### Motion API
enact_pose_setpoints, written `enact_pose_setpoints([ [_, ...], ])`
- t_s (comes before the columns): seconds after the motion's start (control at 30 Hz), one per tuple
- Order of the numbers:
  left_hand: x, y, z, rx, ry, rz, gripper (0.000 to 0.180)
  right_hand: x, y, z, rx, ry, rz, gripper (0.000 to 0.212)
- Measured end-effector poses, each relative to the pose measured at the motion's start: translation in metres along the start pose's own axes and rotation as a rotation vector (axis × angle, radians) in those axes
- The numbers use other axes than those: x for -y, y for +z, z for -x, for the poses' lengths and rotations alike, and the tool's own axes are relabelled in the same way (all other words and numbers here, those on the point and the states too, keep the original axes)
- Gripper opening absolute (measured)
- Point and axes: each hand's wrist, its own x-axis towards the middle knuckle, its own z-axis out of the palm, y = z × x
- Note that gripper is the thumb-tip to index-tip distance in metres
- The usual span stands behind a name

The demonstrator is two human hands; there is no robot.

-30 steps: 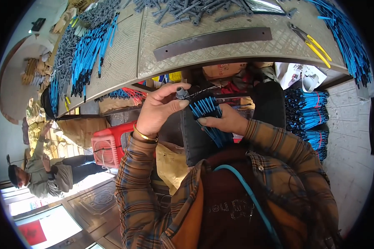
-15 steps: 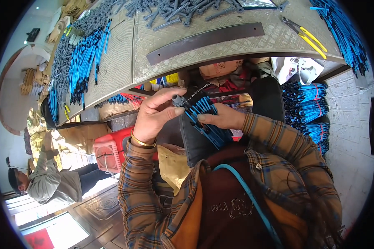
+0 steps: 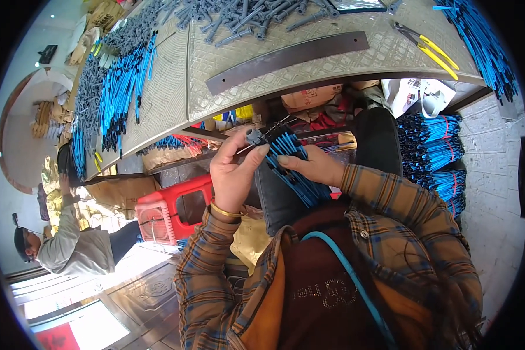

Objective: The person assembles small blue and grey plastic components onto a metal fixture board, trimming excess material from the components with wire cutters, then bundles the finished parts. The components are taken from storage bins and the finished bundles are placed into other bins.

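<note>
My left hand (image 3: pixel 234 172) pinches a grey plastic fitting (image 3: pixel 253 137) between thumb and fingers; its round open end shows, the rest is partly hidden. Wrapped around a bundle of thin blue rods with black ends (image 3: pixel 300 184) is my right hand (image 3: pixel 316 165). The bundle lies slanted above my lap, its upper end close to the fitting. Whether a rod touches the fitting I cannot tell. A thin dark twisted rod (image 3: pixel 279 126) sticks out just beyond the fitting.
On the table ahead lie grey plastic anchors (image 3: pixel 256 17), a dark metal strip (image 3: pixel 286 61), yellow-handled pliers (image 3: pixel 429 49) and blue rods (image 3: pixel 119 96). Tied rod bundles (image 3: pixel 440 166) are stacked at right. A red plastic stool (image 3: pixel 172 207) and another person (image 3: pixel 79 248) are at left.
My left hand and forearm have shifted right, toward the bundle, and the grey fitting has turned a little. My right hand with the rods has stayed nearly in place.
</note>
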Motion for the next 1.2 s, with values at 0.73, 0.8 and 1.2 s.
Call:
enact_pose_setpoints([
  [0.73,0.0,-0.004,-0.018,0.159,-0.019,-0.061,0.038,-0.008,-0.016,0.001,0.174,0.041,-0.063,0.047],
  [0.8,-0.002,-0.009,-0.021,0.241,-0.002,-0.083,0.037,-0.017,-0.017,-0.006,0.212,0.019,-0.09,0.043],
  [1.2,-0.007,-0.004,-0.017,0.35,0.045,-0.052,0.032,-0.012,-0.017,0.02,0.052,-0.052,-0.059,0.029],
])
